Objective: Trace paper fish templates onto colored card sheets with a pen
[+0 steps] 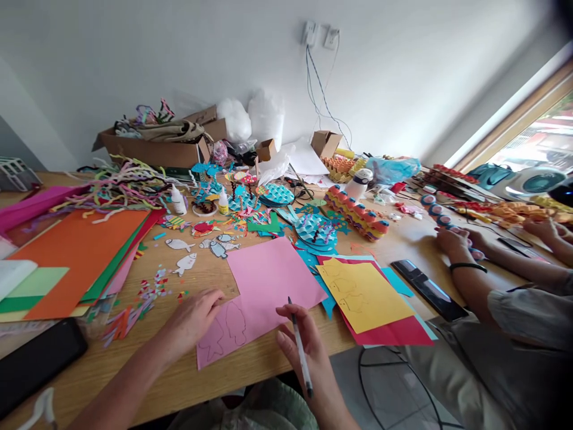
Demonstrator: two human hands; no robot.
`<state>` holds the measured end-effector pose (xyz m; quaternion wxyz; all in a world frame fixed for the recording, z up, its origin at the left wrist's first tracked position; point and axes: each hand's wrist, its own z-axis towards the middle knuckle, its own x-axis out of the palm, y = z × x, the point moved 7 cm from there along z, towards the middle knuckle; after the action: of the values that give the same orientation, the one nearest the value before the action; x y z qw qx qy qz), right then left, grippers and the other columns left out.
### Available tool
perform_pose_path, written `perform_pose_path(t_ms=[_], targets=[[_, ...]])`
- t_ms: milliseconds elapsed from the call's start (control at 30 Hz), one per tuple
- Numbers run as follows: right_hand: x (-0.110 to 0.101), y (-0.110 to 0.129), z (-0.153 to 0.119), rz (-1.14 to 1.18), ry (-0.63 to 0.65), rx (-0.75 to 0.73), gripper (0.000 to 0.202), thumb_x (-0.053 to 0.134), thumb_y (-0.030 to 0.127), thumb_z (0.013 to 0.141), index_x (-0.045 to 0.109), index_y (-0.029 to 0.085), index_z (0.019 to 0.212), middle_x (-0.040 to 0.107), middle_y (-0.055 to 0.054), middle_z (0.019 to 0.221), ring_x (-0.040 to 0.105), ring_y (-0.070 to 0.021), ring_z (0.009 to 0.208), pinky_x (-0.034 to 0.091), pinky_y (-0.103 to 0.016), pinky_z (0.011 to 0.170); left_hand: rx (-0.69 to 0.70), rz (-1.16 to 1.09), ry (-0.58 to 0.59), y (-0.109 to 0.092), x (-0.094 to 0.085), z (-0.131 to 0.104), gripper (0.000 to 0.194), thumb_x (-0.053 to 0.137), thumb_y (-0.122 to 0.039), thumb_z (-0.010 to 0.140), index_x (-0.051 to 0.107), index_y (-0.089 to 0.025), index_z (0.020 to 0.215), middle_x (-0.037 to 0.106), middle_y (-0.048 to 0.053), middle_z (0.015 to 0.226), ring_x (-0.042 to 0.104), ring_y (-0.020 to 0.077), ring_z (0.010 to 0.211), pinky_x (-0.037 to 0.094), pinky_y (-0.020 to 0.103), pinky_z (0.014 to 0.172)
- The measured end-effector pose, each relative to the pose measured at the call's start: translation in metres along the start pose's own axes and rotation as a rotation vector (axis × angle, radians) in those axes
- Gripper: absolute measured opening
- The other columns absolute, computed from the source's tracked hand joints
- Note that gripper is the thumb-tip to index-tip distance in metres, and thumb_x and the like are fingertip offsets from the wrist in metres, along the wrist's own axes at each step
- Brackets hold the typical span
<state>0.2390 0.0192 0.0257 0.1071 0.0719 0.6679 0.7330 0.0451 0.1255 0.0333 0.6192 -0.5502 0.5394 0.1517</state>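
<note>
My right hand (pixel 308 358) holds a pen (pixel 301 352) with a clear barrel and dark ends, its upper end pointing away over the pink paper (pixel 275 275). The pen tip cannot be made out touching the sheet. Two fish-like outlines are drawn in the sheet's lower left part. My left hand (pixel 197 313) lies flat at the left edge of that sheet, holding nothing, fingers loosely bent. Just beyond it are cut-out paper fish (pixel 185 263), white and grey-blue. To the right, yellow paper (pixel 364 292) with pencil-like drawings lies on red paper (pixel 416 331).
Coloured sheets (pixel 98 251), pipe cleaners (pixel 120 188) and a black phone (pixel 40 358) lie left. Glue bottles (pixel 178 200), blue paper crafts (pixel 316 232) and a painted egg carton (pixel 357 213) stand behind. Another person's hands (pixel 454 245) work at right, near a dark phone (pixel 428 289).
</note>
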Motion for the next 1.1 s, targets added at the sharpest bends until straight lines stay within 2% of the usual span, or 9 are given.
perform_pose_path(t_ms=[167,367,467,533,600,667,767,933,1100], targets=[[0.015,0.011,-0.001,-0.021,0.007,-0.106,0.034,0.061,0.036,0.080,0.049,0.023,0.109,0.061,-0.010,0.109,0.059,-0.0215,0.101,0.051,-0.031,0.080,0.010,-0.112,-0.004,-0.006,0.005,-0.009,0.021,0.042,-0.019,0.083,0.060,-0.022,0.093,0.065,0.005,0.097,0.058,0.0189,0.092,0.039,0.028,0.080],[0.017,0.005,-0.005,-0.053,-0.063,-0.097,0.038,0.057,0.046,0.081,0.047,0.023,0.110,0.060,-0.010,0.111,0.062,-0.0203,0.092,0.053,-0.028,0.075,-0.012,-0.266,-0.009,-0.013,0.017,-0.014,0.031,0.048,-0.011,0.073,0.059,-0.021,0.100,0.066,0.004,0.097,0.059,0.0184,0.091,0.041,0.027,0.081],[0.020,0.004,-0.006,-0.088,-0.011,-0.125,0.034,0.058,0.038,0.082,0.047,0.023,0.110,0.062,-0.009,0.105,0.065,-0.0190,0.083,0.054,-0.026,0.069,0.005,-0.373,-0.019,-0.020,0.023,-0.012,0.032,0.047,-0.011,0.071,0.060,-0.020,0.098,0.066,0.003,0.098,0.060,0.0184,0.091,0.042,0.026,0.082],[0.023,0.004,-0.007,-0.207,0.026,-0.150,0.033,0.059,0.028,0.080,0.047,0.023,0.110,0.065,-0.006,0.097,0.065,-0.0170,0.074,0.053,-0.024,0.062,0.019,-0.439,-0.049,-0.021,0.026,-0.010,0.033,0.048,-0.011,0.070,0.060,-0.020,0.099,0.065,0.004,0.101,0.059,0.0188,0.093,0.043,0.027,0.083],[0.027,0.008,-0.009,-0.396,0.049,-0.237,0.035,0.057,0.018,0.078,0.048,0.022,0.111,0.065,-0.005,0.096,0.064,-0.0176,0.077,0.054,-0.026,0.066,0.033,-0.481,-0.086,-0.020,0.027,-0.010,0.034,0.048,-0.011,0.069,0.061,-0.019,0.100,0.064,0.006,0.103,0.059,0.0192,0.091,0.045,0.028,0.082],[0.033,0.017,-0.011,-0.570,0.082,-0.393,0.040,0.050,0.008,0.076,0.049,0.022,0.113,0.064,-0.007,0.101,0.062,-0.0199,0.091,0.053,-0.030,0.076,0.041,-0.499,-0.110,-0.016,0.027,-0.009,0.034,0.048,-0.011,0.069,0.061,-0.019,0.100,0.063,0.007,0.103,0.059,0.0188,0.088,0.046,0.029,0.079],[0.044,0.028,-0.012,-0.749,0.178,-0.592,0.046,0.042,0.000,0.075,0.049,0.020,0.115,0.063,-0.009,0.105,0.058,-0.0214,0.100,0.052,-0.034,0.081,0.023,-0.519,-0.108,-0.011,0.025,-0.009,0.033,0.046,-0.012,0.071,0.060,-0.020,0.100,0.063,0.006,0.104,0.059,0.0184,0.089,0.046,0.029,0.082],[0.056,0.033,-0.007,-0.950,0.304,-0.737,0.038,0.042,-0.001,0.077,0.052,0.017,0.109,0.066,-0.009,0.098,0.058,-0.0230,0.091,0.052,-0.037,0.073,-0.002,-0.563,-0.047,-0.010,0.020,-0.006,0.030,0.045,-0.016,0.074,0.059,-0.020,0.100,0.064,0.005,0.105,0.059,0.0186,0.094,0.045,0.028,0.083],[0.060,0.034,-0.005,-0.991,0.336,-0.784,0.023,0.045,0.005,0.084,0.055,0.016,0.101,0.065,-0.007,0.088,0.057,-0.0211,0.085,0.048,-0.033,0.071,0.017,-0.544,-0.037,-0.014,0.019,-0.002,0.030,0.045,-0.013,0.072,0.060,-0.020,0.096,0.066,0.003,0.101,0.059,0.0183,0.094,0.043,0.027,0.085]])
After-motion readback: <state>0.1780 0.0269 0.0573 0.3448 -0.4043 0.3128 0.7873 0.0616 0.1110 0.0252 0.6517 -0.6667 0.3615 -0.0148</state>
